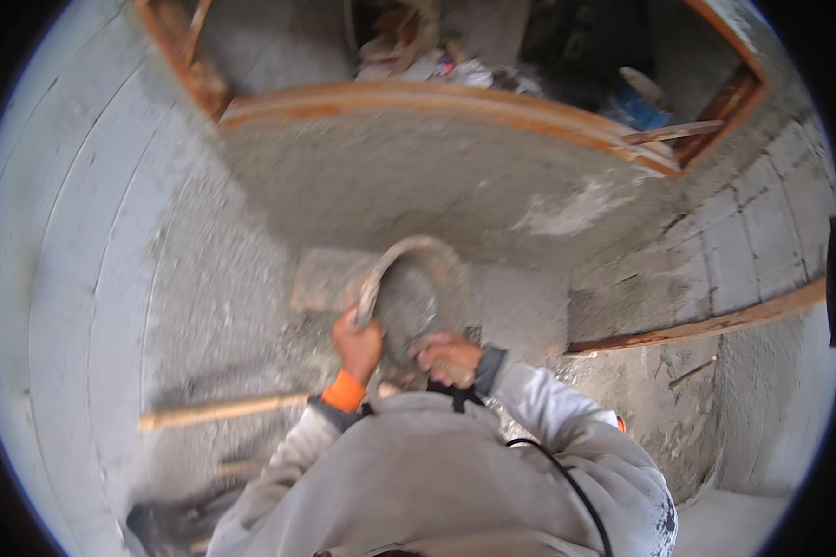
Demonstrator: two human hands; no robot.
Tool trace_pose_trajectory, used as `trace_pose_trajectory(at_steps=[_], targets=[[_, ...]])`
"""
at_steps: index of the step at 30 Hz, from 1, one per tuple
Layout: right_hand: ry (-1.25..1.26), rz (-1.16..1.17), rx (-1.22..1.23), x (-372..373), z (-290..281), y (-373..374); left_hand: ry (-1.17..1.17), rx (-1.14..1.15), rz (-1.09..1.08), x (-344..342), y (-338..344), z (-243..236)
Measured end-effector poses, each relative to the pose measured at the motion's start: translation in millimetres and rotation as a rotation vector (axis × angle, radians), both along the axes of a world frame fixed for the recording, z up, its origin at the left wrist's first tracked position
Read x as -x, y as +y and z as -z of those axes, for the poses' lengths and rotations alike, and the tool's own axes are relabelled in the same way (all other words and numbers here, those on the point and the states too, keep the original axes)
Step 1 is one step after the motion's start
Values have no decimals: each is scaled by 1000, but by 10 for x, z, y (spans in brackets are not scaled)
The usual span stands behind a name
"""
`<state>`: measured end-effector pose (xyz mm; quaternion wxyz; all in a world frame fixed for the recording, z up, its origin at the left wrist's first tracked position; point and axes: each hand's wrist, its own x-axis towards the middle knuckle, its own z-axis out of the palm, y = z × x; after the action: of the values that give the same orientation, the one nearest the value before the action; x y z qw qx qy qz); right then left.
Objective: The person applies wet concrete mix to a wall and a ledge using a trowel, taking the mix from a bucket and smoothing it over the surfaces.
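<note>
Left hand: clasping left rim of round, apparently tilted basin, between brown slab and left edge of grey slab. Right hand: curled at basin's near edge, hold unclear. Likely hazard: left grip slipping, spilling apparent grey mix.

Bucket: round, wide-mouthed, dull grey-tan; rim and inner wall coated with a pale, cement-like film. Rim is thick, curved, visible along the far and left sides; near portion partly covered. Mouth faces up toward the head camera, appearing as an elongated oval. Inside, grey material, with a lighter streak toward its right. Position: centre of view, near the foot of the grey wall. Base contact cannot be judged from this blurred overhead angle.
</note>
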<state>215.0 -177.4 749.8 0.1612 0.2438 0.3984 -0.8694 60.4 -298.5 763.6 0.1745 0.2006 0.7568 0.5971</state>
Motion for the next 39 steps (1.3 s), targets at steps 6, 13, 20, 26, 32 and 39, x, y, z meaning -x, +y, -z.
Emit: trace_pose_trajectory(at_steps=[6,13,20,26,32,39], targets=[[222,344,175,-264,-283,7,-439,-260,-9,174,159,-179],[307,503,291,-347,-544,136,-620,-300,-61,145,495,-47],[849,1033,90,-1192,-1492,735,-575,-256,-44,396,574,247],[675,2143,-1221,-1727,-3084,1295,-409,-166,-194,882,292,324],[286,3093,-1846,-2508,-4159,2544,-238,-80,-315,1265,-52,460],[-20,1409,-1832,-2221,-4597,3849,-286,-195,-433,1093,120,428]])
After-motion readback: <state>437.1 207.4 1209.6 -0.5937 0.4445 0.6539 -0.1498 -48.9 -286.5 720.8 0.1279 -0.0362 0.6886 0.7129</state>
